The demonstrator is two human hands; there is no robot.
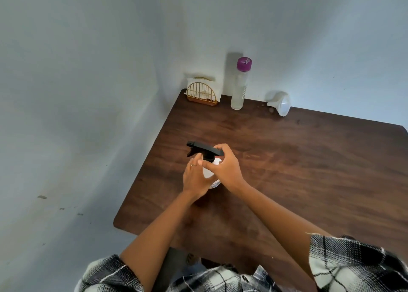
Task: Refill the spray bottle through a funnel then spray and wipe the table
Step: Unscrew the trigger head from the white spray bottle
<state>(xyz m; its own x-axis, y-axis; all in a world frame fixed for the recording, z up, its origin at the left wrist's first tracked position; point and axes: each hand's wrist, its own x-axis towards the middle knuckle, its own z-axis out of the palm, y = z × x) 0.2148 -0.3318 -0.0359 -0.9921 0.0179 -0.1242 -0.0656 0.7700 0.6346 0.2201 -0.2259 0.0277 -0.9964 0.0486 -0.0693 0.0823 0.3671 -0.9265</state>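
Note:
A white spray bottle [209, 174] with a black trigger head [202, 148] stands upright on the dark wooden table [287, 159], near its left edge. My left hand [195, 177] wraps round the bottle's body from the left. My right hand [223, 165] grips the black head and collar from the right, fingers curled over it. A white funnel [281, 104] lies on its side at the back of the table. A tall clear bottle [239, 90] with a purple cap [244, 63] stands upright near the back wall.
A gold wire napkin holder [201, 93] with white napkins sits in the table's back left corner. Grey walls close off the back and left. The table's left edge [141, 177] runs close beside the spray bottle.

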